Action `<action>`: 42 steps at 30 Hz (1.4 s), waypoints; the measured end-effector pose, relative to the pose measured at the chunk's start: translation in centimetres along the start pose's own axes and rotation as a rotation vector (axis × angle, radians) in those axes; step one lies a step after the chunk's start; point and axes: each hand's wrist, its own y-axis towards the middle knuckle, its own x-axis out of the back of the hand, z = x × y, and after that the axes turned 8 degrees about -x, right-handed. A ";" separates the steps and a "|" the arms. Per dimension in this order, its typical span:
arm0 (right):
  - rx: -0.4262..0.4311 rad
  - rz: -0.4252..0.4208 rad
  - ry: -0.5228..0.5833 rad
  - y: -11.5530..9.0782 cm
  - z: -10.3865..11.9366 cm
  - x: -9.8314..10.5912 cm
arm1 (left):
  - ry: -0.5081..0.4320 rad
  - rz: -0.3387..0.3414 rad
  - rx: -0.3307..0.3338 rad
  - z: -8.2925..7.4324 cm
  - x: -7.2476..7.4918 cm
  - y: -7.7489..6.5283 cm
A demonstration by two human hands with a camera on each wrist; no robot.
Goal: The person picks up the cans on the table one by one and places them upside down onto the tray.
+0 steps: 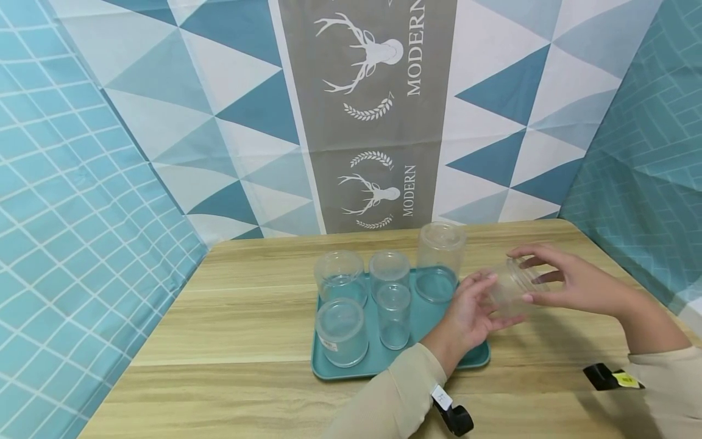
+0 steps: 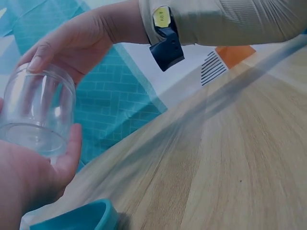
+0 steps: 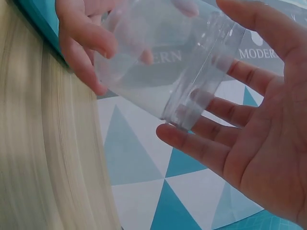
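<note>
Both hands hold a clear, see-through jar (image 1: pixel 510 289) tilted on its side, above the right end of a teal tray (image 1: pixel 422 323). My left hand (image 1: pixel 471 314), palm up, grips the jar around its base end. At the ribbed rim end, my right hand (image 1: pixel 573 281) has its thumb and fingers curled around the jar. The right wrist view shows the jar's ridged neck (image 3: pixel 192 91) between the right thumb and fingers. Whether a separate clear lid sits on that end, I cannot tell.
Several clear jars stand on the tray: a tall one (image 1: pixel 440 256) at back right, a narrow one (image 1: pixel 393 317) in front, a wide one (image 1: pixel 342 332) at front left. The wooden table (image 1: pixel 236 317) meets a patterned cloth (image 1: pixel 247 122) behind.
</note>
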 end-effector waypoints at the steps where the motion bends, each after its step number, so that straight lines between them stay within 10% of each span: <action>1: 0.002 0.003 0.004 0.0 0.0 0.0 | 0.015 -0.003 -0.014 -0.1 -0.1 -0.1; 13: -0.004 0.046 0.095 -0.6 0.3 0.9 | 0.191 -0.041 -0.196 -0.4 -0.7 -0.7; 25: -0.044 0.045 0.153 -0.9 -0.4 0.9 | 0.467 -0.140 -0.244 -0.9 -1.0 -1.4; 42: -0.047 0.047 0.164 -1.1 -1.4 0.5 | 0.931 0.032 -0.387 -2.0 -0.8 -3.2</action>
